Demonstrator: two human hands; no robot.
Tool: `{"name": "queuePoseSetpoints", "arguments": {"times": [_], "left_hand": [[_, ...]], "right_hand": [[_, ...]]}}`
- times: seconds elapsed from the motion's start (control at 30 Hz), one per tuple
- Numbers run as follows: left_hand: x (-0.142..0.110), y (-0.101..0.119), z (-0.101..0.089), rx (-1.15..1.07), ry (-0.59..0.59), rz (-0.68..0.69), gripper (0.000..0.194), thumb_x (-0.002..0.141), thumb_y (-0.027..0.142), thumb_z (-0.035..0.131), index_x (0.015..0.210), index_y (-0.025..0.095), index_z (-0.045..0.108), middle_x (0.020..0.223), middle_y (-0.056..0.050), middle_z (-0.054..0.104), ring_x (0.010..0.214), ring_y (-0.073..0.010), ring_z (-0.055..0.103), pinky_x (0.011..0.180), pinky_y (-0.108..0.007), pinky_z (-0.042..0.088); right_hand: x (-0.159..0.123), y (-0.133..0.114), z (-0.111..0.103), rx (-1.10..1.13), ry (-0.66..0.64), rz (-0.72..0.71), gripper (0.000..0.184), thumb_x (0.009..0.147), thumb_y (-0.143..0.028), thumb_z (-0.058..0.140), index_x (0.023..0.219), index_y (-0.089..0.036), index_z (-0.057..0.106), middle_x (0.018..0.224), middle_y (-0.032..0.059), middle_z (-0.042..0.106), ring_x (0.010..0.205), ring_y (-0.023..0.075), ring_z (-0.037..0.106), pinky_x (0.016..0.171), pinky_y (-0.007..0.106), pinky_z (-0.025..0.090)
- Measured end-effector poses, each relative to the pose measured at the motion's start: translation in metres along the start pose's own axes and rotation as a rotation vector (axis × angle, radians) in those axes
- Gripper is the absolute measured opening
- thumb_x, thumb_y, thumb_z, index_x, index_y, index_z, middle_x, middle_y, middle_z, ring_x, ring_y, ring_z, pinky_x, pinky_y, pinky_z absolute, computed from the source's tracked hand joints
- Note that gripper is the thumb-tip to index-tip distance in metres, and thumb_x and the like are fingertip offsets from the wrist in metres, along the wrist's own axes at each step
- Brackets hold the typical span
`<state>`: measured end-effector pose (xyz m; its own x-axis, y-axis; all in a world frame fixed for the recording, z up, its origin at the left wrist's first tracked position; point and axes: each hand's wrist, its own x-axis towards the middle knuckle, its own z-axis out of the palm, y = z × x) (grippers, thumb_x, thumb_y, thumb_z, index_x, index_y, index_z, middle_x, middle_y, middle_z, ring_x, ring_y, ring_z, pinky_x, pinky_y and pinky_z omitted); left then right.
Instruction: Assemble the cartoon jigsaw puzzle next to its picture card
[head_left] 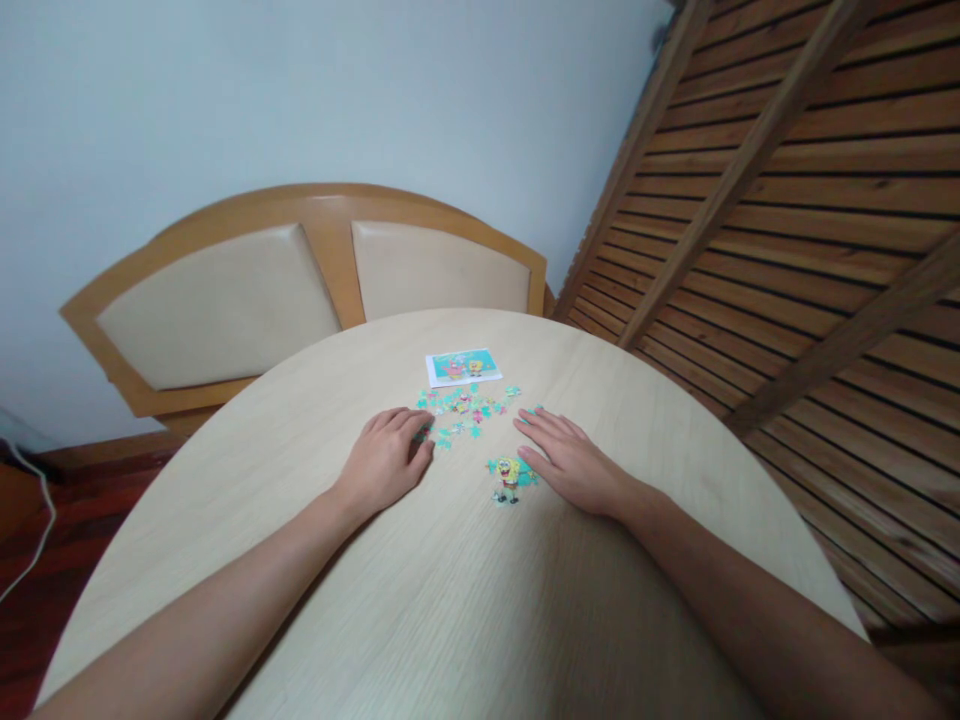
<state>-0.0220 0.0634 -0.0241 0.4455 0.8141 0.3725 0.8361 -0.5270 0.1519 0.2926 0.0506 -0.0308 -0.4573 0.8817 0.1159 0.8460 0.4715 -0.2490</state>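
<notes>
Loose jigsaw puzzle pieces [459,403] in teal, pink and yellow lie scattered mid-table. At their left edge rests my left hand [390,455], palm down, fingers slightly bent and the thumb apart; teal shows beside its fingertips. My right hand [566,455] lies nearly flat to the right of the pile, fingers stretched, with a bit of teal at the fingertips. Close to its thumb is a joined puzzle section [508,478] showing a yellow cartoon sponge figure on teal. Beyond the pieces lies a printed reference picture [465,367] with a pink and a yellow figure.
The pale round wooden table [420,620] fills the lower view. Behind it stands a wooden bench [337,215] with cream back panels against a light wall. A slatted wooden screen [787,200] rises on the right. A white cable [46,510] hangs at far left.
</notes>
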Motion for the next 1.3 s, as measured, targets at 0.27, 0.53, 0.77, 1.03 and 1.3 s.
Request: {"name": "queuePoseSetpoints", "arguments": {"times": [0.27,0.53,0.77,1.03,1.3], "left_hand": [[-0.002,0.01,-0.004,-0.064,-0.005,0.141,0.039,0.102,0.035,0.049,0.135,0.019,0.06,0.139,-0.011,0.063,0.13,-0.0289,0.055,0.111,-0.051,0.045],[-0.002,0.023,-0.012,-0.215,-0.137,0.404,0.034,0.105,0.032,0.046,0.134,0.022,0.06,0.133,-0.008,0.068,0.126,-0.0249,0.059,0.11,-0.047,0.046],[-0.004,0.018,-0.007,-0.148,-0.038,0.229,0.021,0.099,0.024,0.052,0.109,0.021,0.069,0.113,-0.008,0.072,0.105,-0.0261,0.066,0.093,-0.047,0.054],[-0.005,0.028,-0.011,-0.228,-0.047,0.315,0.023,0.1,0.022,0.05,0.109,0.021,0.071,0.111,-0.008,0.072,0.104,-0.0234,0.066,0.094,-0.043,0.054],[-0.007,0.031,-0.013,-0.284,-0.188,0.503,0.038,0.104,0.025,0.047,0.141,0.027,0.057,0.144,-0.007,0.06,0.133,-0.0252,0.054,0.111,-0.048,0.046]], "right_hand": [[0.0,-0.002,-0.001,-0.011,-0.011,0.002,0.062,0.105,-0.053,0.03,0.154,-0.018,0.045,0.163,0.0089,0.036,0.152,0.0314,0.03,0.124,0.055,0.026],[0.0,-0.004,-0.001,0.014,0.007,-0.005,0.06,0.105,-0.051,0.033,0.153,-0.019,0.046,0.162,0.0094,0.039,0.151,0.0333,0.031,0.122,0.06,0.027],[-0.001,0.006,-0.003,0.054,0.063,-0.057,0.052,0.105,-0.044,0.035,0.149,-0.021,0.052,0.155,0.0093,0.05,0.146,0.029,0.042,0.121,0.053,0.033],[-0.001,0.01,-0.006,0.089,0.107,-0.08,0.046,0.104,-0.041,0.041,0.141,-0.02,0.059,0.151,0.0096,0.055,0.144,0.0293,0.044,0.12,0.054,0.035],[-0.001,0.0,-0.008,0.109,0.133,-0.169,0.041,0.102,-0.037,0.046,0.137,-0.022,0.062,0.147,0.0103,0.059,0.141,0.029,0.046,0.119,0.055,0.036]]}}
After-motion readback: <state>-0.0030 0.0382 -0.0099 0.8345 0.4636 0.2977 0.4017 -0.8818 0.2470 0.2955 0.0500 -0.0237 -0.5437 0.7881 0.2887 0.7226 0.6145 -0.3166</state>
